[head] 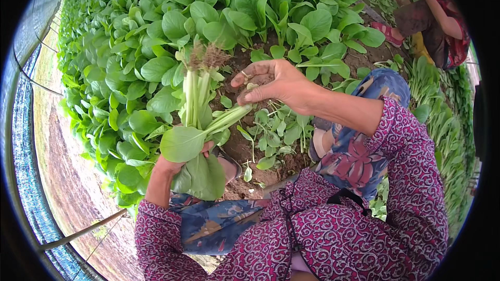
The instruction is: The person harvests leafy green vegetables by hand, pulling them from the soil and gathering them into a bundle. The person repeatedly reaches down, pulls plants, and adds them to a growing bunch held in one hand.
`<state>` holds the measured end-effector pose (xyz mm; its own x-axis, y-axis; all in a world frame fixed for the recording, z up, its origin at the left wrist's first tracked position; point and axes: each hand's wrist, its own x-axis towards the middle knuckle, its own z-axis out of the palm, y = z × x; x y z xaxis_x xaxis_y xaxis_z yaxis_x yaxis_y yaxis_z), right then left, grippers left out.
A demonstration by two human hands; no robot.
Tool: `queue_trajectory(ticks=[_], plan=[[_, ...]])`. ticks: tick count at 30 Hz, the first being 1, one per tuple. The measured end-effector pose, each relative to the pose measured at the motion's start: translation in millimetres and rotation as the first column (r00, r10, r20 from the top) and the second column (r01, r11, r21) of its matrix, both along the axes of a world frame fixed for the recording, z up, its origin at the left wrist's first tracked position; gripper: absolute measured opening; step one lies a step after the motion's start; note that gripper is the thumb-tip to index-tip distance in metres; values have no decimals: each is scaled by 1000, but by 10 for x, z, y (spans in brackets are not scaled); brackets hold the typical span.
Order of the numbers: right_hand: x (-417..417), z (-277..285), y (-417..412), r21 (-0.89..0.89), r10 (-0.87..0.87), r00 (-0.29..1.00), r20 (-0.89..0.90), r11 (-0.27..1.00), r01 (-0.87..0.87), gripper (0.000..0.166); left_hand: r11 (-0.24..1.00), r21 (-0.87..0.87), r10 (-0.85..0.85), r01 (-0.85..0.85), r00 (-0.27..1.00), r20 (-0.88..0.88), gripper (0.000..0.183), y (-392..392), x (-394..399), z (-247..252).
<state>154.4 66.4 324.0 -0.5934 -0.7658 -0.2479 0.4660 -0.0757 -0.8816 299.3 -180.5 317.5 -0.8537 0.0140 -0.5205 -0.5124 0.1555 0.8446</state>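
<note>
My left hand (174, 162) grips a bunch of leafy greens (195, 97) by its leaf end, with the pale stems upright and the brown roots (207, 56) at the top. A broad leaf covers part of that hand. From the bunch, another stalk of greens (228, 119) slants up to the right. Its base meets the thumb of my right hand (273, 86), whose fingers curl, soiled, above it. A small yellowish scrap of leaf (252, 86) shows between thumb and fingers; whether the hand grips the stalk is unclear.
Dense growing greens (156, 43) fill the far and left side. Loose leaves (279, 128) lie on brown soil (238, 187) between my feet. Pulled greens (445, 125) are heaped at right. Another person (441, 19) crouches at upper right. Netting (29, 136) and a pole (84, 229) edge the left.
</note>
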Motion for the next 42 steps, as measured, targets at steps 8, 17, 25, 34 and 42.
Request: queue_trajectory(ticks=[8, 17, 25, 34, 42], plan=[[-356, 18, 200, -96, -14, 964, -267, 995, -12, 39, 989, -1, -149, 150, 986, 72, 59, -57, 27, 94], [-99, -58, 49, 131, 257, 889, -379, 966, -223, 21, 929, -163, -316, 332, 942, 116, 54, -142, 10, -63], [-415, 85, 352, 229, 318, 561, -764, 947, -225, 28, 920, -208, -345, 332, 938, -28, 63, -247, 112, 159], [-326, 18, 189, 618, 553, 316, -771, 770, 161, 27, 991, 134, 9, -6, 1000, -16, 45, -46, 1, 191], [-673, 440, 311, -42, -265, 416, -870, 880, 473, 33, 990, -110, -106, 87, 979, -175, 27, 165, -201, 323]])
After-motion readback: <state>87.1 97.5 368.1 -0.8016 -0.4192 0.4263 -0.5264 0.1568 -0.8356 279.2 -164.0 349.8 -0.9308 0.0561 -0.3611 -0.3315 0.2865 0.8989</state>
